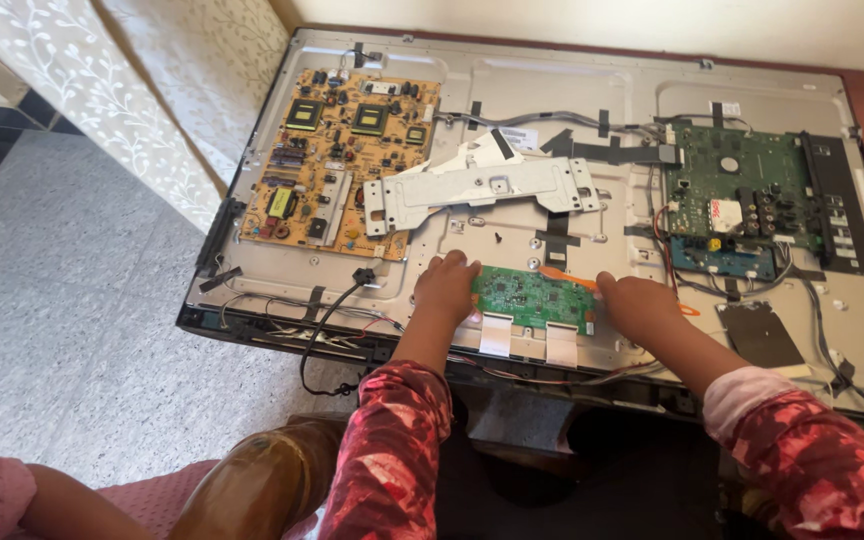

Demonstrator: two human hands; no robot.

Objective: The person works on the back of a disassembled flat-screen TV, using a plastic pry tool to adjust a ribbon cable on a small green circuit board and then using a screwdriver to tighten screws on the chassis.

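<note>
Both hands flank the small green board (532,297) at the panel's (452,230) near edge, its long axis running between them: left hand (447,288) flat on one end, right hand (637,305) apparently gripping an orange tool (567,276).

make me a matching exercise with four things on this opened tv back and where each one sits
Things:
1. yellow circuit board
2. small green circuit board
3. large green circuit board
4. metal bracket

Places:
A. right part of the panel
B. between the left hand and right hand
C. left part of the panel
D. middle of the panel, above the hands

Pairs: 1-C, 2-B, 3-A, 4-D
</note>
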